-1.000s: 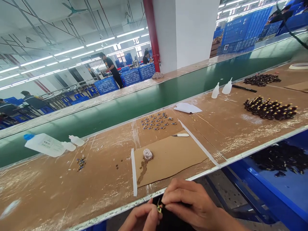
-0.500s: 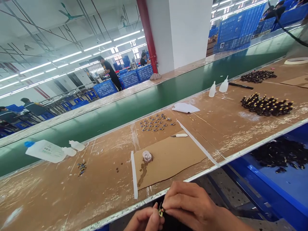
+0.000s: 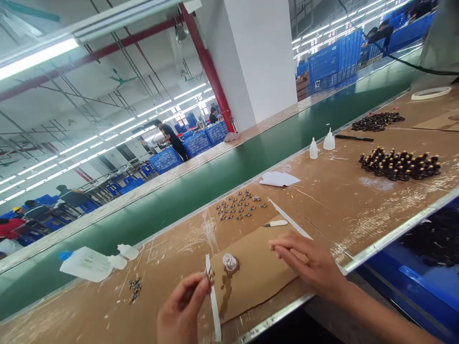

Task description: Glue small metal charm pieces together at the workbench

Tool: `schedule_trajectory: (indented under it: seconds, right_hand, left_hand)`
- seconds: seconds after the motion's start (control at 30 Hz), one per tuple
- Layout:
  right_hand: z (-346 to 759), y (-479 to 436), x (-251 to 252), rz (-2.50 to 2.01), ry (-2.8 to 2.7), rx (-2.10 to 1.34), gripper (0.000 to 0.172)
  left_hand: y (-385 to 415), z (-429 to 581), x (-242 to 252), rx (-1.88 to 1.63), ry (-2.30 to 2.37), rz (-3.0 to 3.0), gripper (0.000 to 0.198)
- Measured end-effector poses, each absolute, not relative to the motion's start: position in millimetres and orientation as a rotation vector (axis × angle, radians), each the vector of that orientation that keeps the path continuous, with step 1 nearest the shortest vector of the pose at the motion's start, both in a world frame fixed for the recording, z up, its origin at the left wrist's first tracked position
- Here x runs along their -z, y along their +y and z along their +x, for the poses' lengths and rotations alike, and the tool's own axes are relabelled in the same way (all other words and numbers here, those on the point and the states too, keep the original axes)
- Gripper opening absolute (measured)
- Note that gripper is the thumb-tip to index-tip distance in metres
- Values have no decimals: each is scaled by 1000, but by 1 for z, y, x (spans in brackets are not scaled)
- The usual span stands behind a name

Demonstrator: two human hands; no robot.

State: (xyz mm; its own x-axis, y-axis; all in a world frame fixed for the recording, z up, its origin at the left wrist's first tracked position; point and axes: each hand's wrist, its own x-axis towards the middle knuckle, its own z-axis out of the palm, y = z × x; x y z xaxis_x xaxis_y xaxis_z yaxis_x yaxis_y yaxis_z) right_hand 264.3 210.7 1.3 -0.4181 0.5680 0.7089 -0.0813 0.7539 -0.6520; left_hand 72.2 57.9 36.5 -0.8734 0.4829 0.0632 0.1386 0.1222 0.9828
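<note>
My left hand [image 3: 184, 306] is closed in a pinch on a small brass-and-dark part [image 3: 211, 275], held up over the left edge of the cardboard sheet [image 3: 261, 267]. My right hand [image 3: 308, 260] hovers over the sheet's right side, thumb and fingers pressed together; whatever is between them, if anything, is too small to make out. Between the hands stands a small clear cup [image 3: 230, 263] with a brown wet ring at its base and a dark wet streak below. A white-handled knife [image 3: 278, 223] lies beyond my right hand.
Beyond the sheet lie small blue-and-brass parts [image 3: 238, 205]; a smaller heap [image 3: 135, 289] is left, near a blue-capped bottle [image 3: 86, 263]. Right are squeeze bottles [image 3: 329, 141], black yellow-tipped parts [image 3: 399, 164] and a blue bin [image 3: 426, 282]. A green conveyor belt [image 3: 247, 155] runs behind.
Both hands have risen from below the table's front edge and moved apart. The left carries the small part over the table; the right has let go of it and moved right. The view has shifted.
</note>
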Motion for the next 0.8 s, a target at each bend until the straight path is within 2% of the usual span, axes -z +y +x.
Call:
schedule_trajectory:
  seconds: [0.1,0.17,0.27,0.43,0.6,0.8]
  right_hand:
    - [253,240,25,-649,-1945,-863,26]
    - [248,249,39,-732,-1991,-939,28]
    - [244,252,48,-767,-2008,-929,29]
    - [242,248,46,-706,-2060,-798,27]
    - [239,247,44,-602,-2038,-592,24]
    - [242,252,51,-501,-1990,-478,21]
  left_hand:
    - [108,18,-46,-1478,2153,947,39]
    - [143,-13,-42,-1388,2176,1010,32]
    - [187,-47,-28,-1257,2275,1029,24]
    - [222,-71,-11,-1041,2392,1007,22]
    - [218,-68,-22,-1102,2391,1061,14]
    - [175,-52,-75,-1397,2393,1114,24]
